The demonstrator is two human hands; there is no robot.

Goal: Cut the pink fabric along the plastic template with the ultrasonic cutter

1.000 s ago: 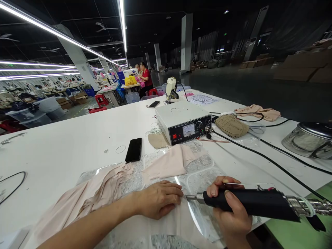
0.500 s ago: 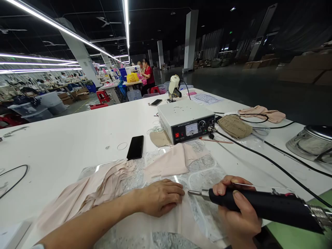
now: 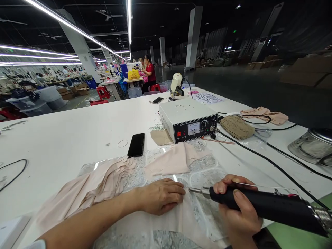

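My left hand (image 3: 164,197) lies palm down with bent fingers held together, pressing a thin pale pink fabric piece (image 3: 185,214) onto a clear template sheet (image 3: 202,176). In my right hand (image 3: 240,204) is a black ultrasonic handpiece (image 3: 267,207). Its slim metal tip points left and sits just right of my left fingertips, close to the fabric edge. Whether the tip touches the cloth I cannot tell. Left of my forearm lies a layered stack of pink fabric pieces (image 3: 88,193). Another folded pink piece (image 3: 168,162) rests beyond my left hand.
A control box (image 3: 193,124) with a meter stands behind the sheet, its black cable (image 3: 259,157) running right. A phone (image 3: 136,145) lies left of it. Brown paper patterns (image 3: 237,127) and a clear container (image 3: 311,148) are at right. People sit at sewing machines far off.
The view has shifted slightly. My left hand stays on the fabric, and the handpiece is still in my right hand with its tip in nearly the same place.
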